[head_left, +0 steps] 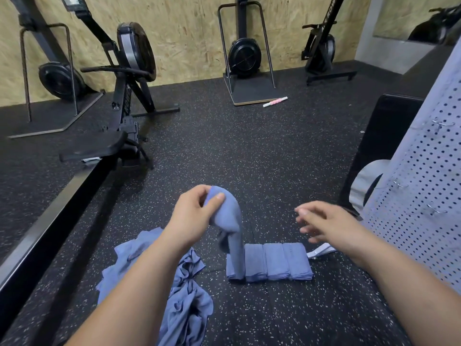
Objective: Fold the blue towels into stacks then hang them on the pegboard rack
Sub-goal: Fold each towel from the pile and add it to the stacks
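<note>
While the left hand (192, 218) pinches a blue towel (230, 221) dangling over the folded stacks (274, 262) on the gym floor (249, 158), I'd bring the open right hand (324, 227) over to grab the opposite corner so it folds evenly.

Hanging towel (228, 216): plain slate blue, darker where it creases. Folded towels (274, 262): same blue, no print. Crumpled towel pile (179, 283): same blue, shadowed in the folds. Floor (249, 151): black, scattered with white and pale flecks. Wall (187, 33): tan chipboard, mottled flake pattern. Pegboard (429, 191): pale grey-lilac, with an even grid of dark holes. Roller (275, 101): pink and white bands. Rowing machine (136, 51): black, with a grey band on the flywheel. Strap (321, 251): white.
</note>
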### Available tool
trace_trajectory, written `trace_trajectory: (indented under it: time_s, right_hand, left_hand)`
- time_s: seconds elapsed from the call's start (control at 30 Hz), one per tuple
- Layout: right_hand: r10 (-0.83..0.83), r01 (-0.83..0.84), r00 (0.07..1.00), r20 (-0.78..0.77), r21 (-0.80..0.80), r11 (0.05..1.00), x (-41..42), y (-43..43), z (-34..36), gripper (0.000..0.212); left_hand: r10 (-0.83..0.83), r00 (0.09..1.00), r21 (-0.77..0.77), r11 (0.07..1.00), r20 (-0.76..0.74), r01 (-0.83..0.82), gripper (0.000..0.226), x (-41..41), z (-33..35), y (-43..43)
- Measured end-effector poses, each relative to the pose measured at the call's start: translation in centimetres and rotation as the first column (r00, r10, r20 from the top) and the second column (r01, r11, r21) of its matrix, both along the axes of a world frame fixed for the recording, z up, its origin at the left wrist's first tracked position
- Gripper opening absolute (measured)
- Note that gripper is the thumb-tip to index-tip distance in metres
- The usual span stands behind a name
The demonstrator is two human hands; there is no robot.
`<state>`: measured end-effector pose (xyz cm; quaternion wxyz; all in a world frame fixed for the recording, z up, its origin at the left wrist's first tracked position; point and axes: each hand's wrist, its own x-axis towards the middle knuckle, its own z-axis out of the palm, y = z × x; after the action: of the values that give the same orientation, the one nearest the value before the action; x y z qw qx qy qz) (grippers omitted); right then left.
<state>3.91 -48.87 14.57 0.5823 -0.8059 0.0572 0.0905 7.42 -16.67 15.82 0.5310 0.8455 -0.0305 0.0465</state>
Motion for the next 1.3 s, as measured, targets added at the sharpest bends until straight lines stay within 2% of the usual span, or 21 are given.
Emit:
trace_trajectory:
  time_s: [0.07, 0.13, 0.23, 0.3, 0.37, 0.43, 0.57, 0.67, 0.8, 0.87, 0.97, 1.03, 1.1, 1.2, 1.3]
  right_hand:
    - [0.097, -0.097, 0.995, -0.006, -0.120, 0.988, -0.2, 0.4, -0.4, 0.015]
    - [0.176, -0.169, 0.984, 0.014, -0.213, 0.962, -0.2, 0.8, -0.4, 0.021]
    - [0.281, -0.254, 0.957, 0.073, -0.263, 0.931, -0.4, 1.9, -0.7, 0.044]
    - [0.348, -0.301, 0.932, 0.098, -0.323, 0.897, -0.7, 2.5, -1.0, 0.061]
    - [0.415, -0.356, 0.905, 0.088, -0.376, 0.855, -1.0, 3.0, -1.0, 0.078]
    - [0.465, -0.418, 0.885, 0.040, -0.374, 0.828, -1.2, 3.3, -1.0, 0.082]
    - [0.500, -0.473, 0.865, -0.047, -0.408, 0.781, -1.0, 2.0, -0.9, 0.043]
    - [0.457, -0.443, 0.889, -0.023, -0.291, 0.848, -0.8, 0.8, -0.3, 0.033]
    - [0.383, -0.379, 0.924, -0.012, -0.185, 0.907, -0.2, -0.7, 0.7, 0.016]
    - [0.303, -0.297, 0.953, 0.028, -0.136, 0.945, 0.1, -1.1, 1.3, 0.015]
    - [0.036, -0.041, 0.997, 0.068, 0.080, 0.996, 0.4, -1.2, 1.4, 0.017]
    - [-0.102, 0.090, 0.991, 0.081, 0.143, 0.986, 0.8, -1.4, 1.0, 0.017]
    - [-0.194, 0.171, 0.976, 0.096, 0.204, 0.964, 1.0, -1.4, 0.9, 0.021]
    - [-0.276, 0.246, 0.954, 0.117, 0.222, 0.944, 1.3, -1.4, 1.1, 0.023]
    - [-0.316, 0.286, 0.947, 0.066, 0.281, 0.916, 1.8, -1.5, 0.2, 0.019]
  left_hand:
    - [-0.136, 0.991, 0.198, 0.972, 0.016, 0.130, 0.007, -0.4, -0.2, -0.7]
    - [-0.228, 0.974, 0.330, 0.920, 0.013, 0.211, 0.006, -1.0, -0.2, -1.3]
    - [-0.331, 0.940, 0.502, 0.828, 0.076, 0.251, 0.011, -1.4, 0.0, -1.8]
    - [-0.388, 0.915, 0.537, 0.798, 0.113, 0.272, 0.016, -1.6, 0.2, -2.2]
    - [-0.394, 0.906, 0.463, 0.839, 0.156, 0.285, 0.016, -1.9, 0.7, -2.7]
    - [-0.342, 0.922, 0.315, 0.908, 0.180, 0.275, 0.013, -2.1, 1.4, -3.0]
    - [-0.060, 0.969, 0.061, 0.997, 0.239, 0.046, 0.013, -1.3, 2.3, -2.1]
    - [0.140, 0.971, -0.025, 0.990, 0.196, -0.137, 0.022, -0.2, 2.3, -0.1]
    - [0.254, 0.964, -0.089, 0.965, 0.077, -0.247, 0.035, 0.6, 1.5, 1.7]
    - [0.280, 0.960, -0.115, 0.954, 0.001, -0.278, 0.043, 1.0, 0.8, 2.4]
    - [0.283, 0.948, -0.162, 0.939, -0.145, -0.305, 0.051, 1.2, 0.2, 2.5]
    - [0.242, 0.943, -0.282, 0.911, -0.227, -0.301, 0.059, 1.3, -0.1, 2.0]
    - [0.220, 0.933, -0.412, 0.850, -0.286, -0.327, 0.055, 1.0, 0.1, 1.4]
    - [0.254, 0.919, -0.484, 0.790, -0.300, -0.376, 0.044, 0.9, 0.7, 0.7]
    - [0.274, 0.919, -0.445, 0.812, -0.283, -0.379, 0.043, 0.9, 0.4, 0.7]
